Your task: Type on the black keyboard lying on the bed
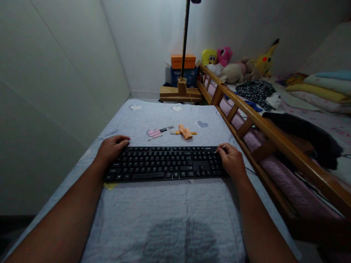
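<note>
Quilted cloth [128, 212] below, light pinch above

Dim light falls on the soft surface, with a wooden bed rail [248, 106] along its right side. Flat across the cloth lies a black keyboard [153, 164], between the two hands. At its far left corner sits the left hand [112, 148]; whether that grip clamps the edge or merely leans there, I cannot tell. The right hand [231, 159] pinches a thin pale stick [224, 147], its tip low over the number pad [215, 166]; contact with a key cannot be made out.

Steadiness matters most here, I judge: bracing with the left hand should check sliding, since soft cloth may shift under a push. A loose right grip, close to the tip, with short, gentle strokes would spare neighbouring keys. An orange rag [185, 132] and a black-handled tool [163, 129] lie beyond the keyboard, apart from both hands.
</note>
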Available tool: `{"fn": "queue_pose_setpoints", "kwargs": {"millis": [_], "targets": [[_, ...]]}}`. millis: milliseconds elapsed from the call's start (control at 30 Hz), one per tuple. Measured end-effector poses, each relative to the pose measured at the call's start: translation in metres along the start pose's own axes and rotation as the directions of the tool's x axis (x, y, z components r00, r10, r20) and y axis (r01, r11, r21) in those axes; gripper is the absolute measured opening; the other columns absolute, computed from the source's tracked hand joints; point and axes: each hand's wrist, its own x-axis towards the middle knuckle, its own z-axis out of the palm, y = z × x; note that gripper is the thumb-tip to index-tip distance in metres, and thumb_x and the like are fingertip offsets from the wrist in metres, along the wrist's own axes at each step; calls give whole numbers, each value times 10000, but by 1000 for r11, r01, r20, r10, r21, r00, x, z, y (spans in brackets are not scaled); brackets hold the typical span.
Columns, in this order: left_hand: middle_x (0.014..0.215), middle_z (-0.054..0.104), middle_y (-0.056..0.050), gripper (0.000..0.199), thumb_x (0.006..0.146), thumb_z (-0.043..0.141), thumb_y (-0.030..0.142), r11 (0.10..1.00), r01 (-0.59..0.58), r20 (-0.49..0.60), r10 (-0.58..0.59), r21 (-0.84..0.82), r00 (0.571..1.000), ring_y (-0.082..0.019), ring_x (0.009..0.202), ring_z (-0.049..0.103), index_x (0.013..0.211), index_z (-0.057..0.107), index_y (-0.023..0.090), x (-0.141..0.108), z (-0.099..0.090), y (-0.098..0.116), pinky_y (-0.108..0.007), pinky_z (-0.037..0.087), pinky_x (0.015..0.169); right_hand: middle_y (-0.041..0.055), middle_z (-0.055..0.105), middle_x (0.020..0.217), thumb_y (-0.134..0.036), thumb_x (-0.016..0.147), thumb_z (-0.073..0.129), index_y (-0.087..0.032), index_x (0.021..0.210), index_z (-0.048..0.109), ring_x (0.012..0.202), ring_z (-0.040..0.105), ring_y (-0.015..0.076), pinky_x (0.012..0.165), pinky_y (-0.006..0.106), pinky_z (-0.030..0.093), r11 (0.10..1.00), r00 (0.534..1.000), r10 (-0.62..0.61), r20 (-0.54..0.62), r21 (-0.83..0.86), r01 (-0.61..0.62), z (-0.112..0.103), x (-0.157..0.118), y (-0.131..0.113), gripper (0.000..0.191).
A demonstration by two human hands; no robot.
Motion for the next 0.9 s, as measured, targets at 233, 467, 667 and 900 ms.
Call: {"fn": "queue_pose_setpoints", "kwargs": {"millis": [233, 467, 667, 900], "targets": [[942, 806, -53, 376, 685, 631, 473, 1000, 5, -5, -5, 7, 1000, -284, 907, 717, 914, 800, 228, -2, -1, 3, -366, 562, 892, 71, 722, 796, -384, 868, 523, -245, 802, 640, 824, 650, 271, 793, 376, 453, 1000, 1000, 3, 6, 5, -3, 0, 0, 0, 194], [924, 808, -55, 379, 685, 634, 479, 1000, -13, -5, 13, -3, 1000, -281, 877, 714, 911, 805, 227, -2, -1, 3, -368, 566, 868, 66, 723, 798, -378, 886, 526, -245, 812, 648, 828, 648, 267, 797, 378, 454, 1000, 1000, -7, 3, -1, 7, 0, -1, 2, 194], [944, 806, -57, 366, 693, 633, 467, 1000, 0, -7, 0, 5, 1000, -286, 918, 718, 913, 801, 228, -4, -2, 6, -362, 567, 884, 70, 720, 796, -378, 878, 528, -242, 804, 648, 829, 646, 270, 794, 378, 452, 1000, 1000, 0, 9, 3, 0, -1, -2, 0, 196], [941, 796, -64, 343, 689, 633, 436, 1000, 29, -3, -29, 8, 1000, -286, 942, 716, 897, 798, 218, -6, -2, 12, -358, 567, 908, 71, 729, 815, -373, 879, 532, -241, 802, 648, 836, 648, 268, 804, 380, 458, 1000, 1000, -14, 5, 4, 14, -1, -2, 0, 192]]}}
